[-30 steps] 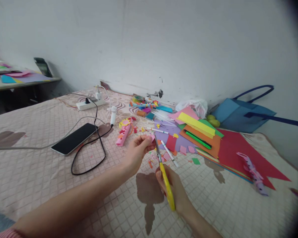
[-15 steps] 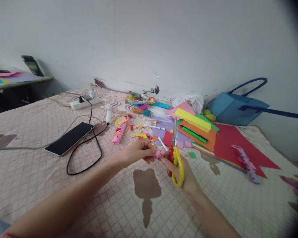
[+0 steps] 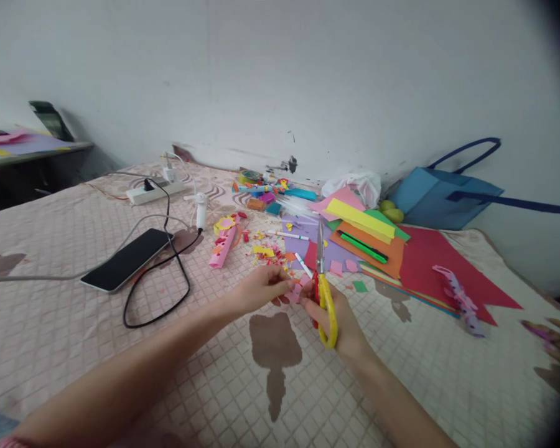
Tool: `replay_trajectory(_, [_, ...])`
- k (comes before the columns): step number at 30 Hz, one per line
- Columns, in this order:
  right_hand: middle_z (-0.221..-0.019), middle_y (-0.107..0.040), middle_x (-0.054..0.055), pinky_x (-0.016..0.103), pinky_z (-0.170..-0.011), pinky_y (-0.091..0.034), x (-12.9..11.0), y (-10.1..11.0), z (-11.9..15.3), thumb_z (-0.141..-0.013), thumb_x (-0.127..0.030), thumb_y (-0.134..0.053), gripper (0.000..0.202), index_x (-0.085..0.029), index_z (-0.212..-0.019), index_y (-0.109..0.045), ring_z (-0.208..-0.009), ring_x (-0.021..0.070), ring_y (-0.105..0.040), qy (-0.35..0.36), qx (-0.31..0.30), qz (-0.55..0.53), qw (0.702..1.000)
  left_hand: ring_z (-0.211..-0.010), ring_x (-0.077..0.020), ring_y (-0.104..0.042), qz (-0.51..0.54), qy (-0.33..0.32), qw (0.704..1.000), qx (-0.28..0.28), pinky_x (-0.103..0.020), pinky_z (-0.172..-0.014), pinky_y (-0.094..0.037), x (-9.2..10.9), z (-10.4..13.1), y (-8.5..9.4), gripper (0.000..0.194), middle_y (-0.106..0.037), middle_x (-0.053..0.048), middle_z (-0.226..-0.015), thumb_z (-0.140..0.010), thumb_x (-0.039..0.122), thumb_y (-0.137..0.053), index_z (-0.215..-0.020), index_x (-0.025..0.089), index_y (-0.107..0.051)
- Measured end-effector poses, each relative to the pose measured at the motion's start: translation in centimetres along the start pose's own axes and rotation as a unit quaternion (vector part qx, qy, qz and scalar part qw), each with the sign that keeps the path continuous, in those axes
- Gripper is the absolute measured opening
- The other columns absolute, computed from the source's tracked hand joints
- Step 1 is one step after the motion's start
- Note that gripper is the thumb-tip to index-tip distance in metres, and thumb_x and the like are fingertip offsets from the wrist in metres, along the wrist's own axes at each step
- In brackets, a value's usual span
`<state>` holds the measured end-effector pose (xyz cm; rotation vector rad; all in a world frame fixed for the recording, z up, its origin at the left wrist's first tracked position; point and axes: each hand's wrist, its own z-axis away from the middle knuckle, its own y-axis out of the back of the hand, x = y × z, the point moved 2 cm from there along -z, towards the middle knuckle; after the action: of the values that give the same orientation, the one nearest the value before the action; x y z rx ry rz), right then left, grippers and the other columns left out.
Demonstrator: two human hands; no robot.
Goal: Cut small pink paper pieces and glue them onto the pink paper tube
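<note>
My left hand (image 3: 267, 287) has its fingers closed on a small piece of pink paper (image 3: 296, 291). My right hand (image 3: 338, 318) holds scissors (image 3: 326, 305) with yellow and red handles, blades pointing away from me. The fingertips of that hand also reach the pink paper's right side; whether they pinch it is hard to tell. Small paper scraps (image 3: 277, 255) lie just beyond the hands. A white stick-like pen (image 3: 303, 266) rests close to the blades. Left of the scraps is a rolled pink paper tube (image 3: 223, 246) with a yellow paper flower (image 3: 224, 225) on it.
Coloured paper sheets (image 3: 448, 267) and a green cutter knife (image 3: 363, 246) lie at the right. A blue bag (image 3: 448, 196) stands by the wall. A black tablet or phone (image 3: 126, 260), a cable (image 3: 186, 292) and a power strip (image 3: 156, 192) occupy the left. A purple paper roll (image 3: 460, 302) lies far right.
The scissors have swung slightly left and tilt differently in my right hand. Both hands stay close together at the pink paper. The whole view has shifted a little.
</note>
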<state>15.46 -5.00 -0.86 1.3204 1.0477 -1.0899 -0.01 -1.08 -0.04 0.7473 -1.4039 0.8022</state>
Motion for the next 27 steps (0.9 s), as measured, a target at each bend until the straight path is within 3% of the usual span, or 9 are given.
replay_trajectory(5, [-0.059, -0.047, -0.006, 0.021, -0.041, -0.033, 0.8, 0.0, 0.0, -0.069, -0.035, -0.066, 0.024, -0.019, -0.076, -0.05, -0.045, 0.0078, -0.04, -0.005, 0.032, -0.046, 0.998, -0.062, -0.0114, -0.061, 0.078, 0.055, 0.995, 0.032, -0.022, -0.057, -0.049, -0.3, 0.1, -0.8, 0.024, -0.067, -0.006, -0.072, -0.065, 0.034, -0.071, -0.074, 0.014, -0.062])
replay_trajectory(10, [-0.059, -0.046, -0.006, 0.02, -0.039, -0.033, 0.5, -0.1, 0.2, -0.069, -0.038, -0.066, 0.027, -0.019, -0.078, -0.049, -0.044, 0.0075, -0.04, -0.019, 0.031, -0.071, 0.997, -0.058, -0.01, -0.059, 0.079, 0.07, 0.992, 0.072, -0.023, -0.058, -0.048, -0.3, 0.2, -1.0, 0.023, -0.065, -0.006, -0.065, -0.066, 0.033, -0.071, -0.067, 0.012, -0.061])
replay_trajectory(15, [-0.062, -0.048, -0.005, 0.02, -0.039, -0.034, 0.6, 0.0, 0.2, -0.071, -0.037, -0.064, 0.024, -0.019, -0.078, -0.05, -0.045, 0.0074, -0.041, -0.024, 0.025, -0.053, 0.998, -0.058, -0.0105, -0.058, 0.063, 0.05, 0.995, 0.054, -0.022, -0.057, -0.047, -0.2, 0.1, -1.0, 0.023, -0.063, -0.005, -0.064, -0.064, 0.033, -0.072, -0.067, 0.012, -0.062])
replay_trajectory(19, [-0.064, -0.05, -0.004, 0.02, -0.04, -0.034, 0.7, 0.1, 0.1, -0.069, -0.035, -0.066, 0.024, -0.019, -0.078, -0.052, -0.047, 0.0077, -0.043, -0.026, 0.03, -0.071, 0.997, -0.065, -0.0118, -0.058, 0.115, 0.067, 0.99, 0.038, -0.024, -0.06, -0.047, -0.7, 0.1, -1.0, 0.027, -0.063, -0.006, -0.07, -0.068, 0.038, -0.069, -0.072, 0.012, -0.063])
replay_trajectory(23, [-0.062, -0.052, -0.005, 0.02, -0.042, -0.035, 0.4, 0.0, 0.0, -0.064, -0.03, -0.071, 0.026, -0.02, -0.078, -0.053, -0.047, 0.008, -0.045, -0.031, 0.03, -0.167, 0.985, -0.075, -0.0122, -0.058, 0.221, 0.081, 0.972, -0.006, -0.024, -0.066, -0.045, -0.7, 0.0, -1.1, 0.023, -0.064, -0.006, -0.083, -0.072, 0.03, -0.067, -0.089, 0.014, -0.065])
replay_trajectory(27, [-0.048, -0.047, -0.008, 0.019, -0.037, -0.03, 0.4, -0.6, -0.2, -0.06, -0.027, -0.072, 0.026, -0.02, -0.073, -0.052, -0.037, 0.0064, -0.039, -0.069, -0.026, -0.297, 0.952, -0.075, -0.0111, -0.057, 0.31, 0.092, 0.944, -0.061, -0.024, -0.069, -0.044, -0.1, 0.2, -1.3, 0.03, -0.063, -0.004, -0.085, -0.065, 0.017, -0.07, -0.096, 0.017, -0.066])
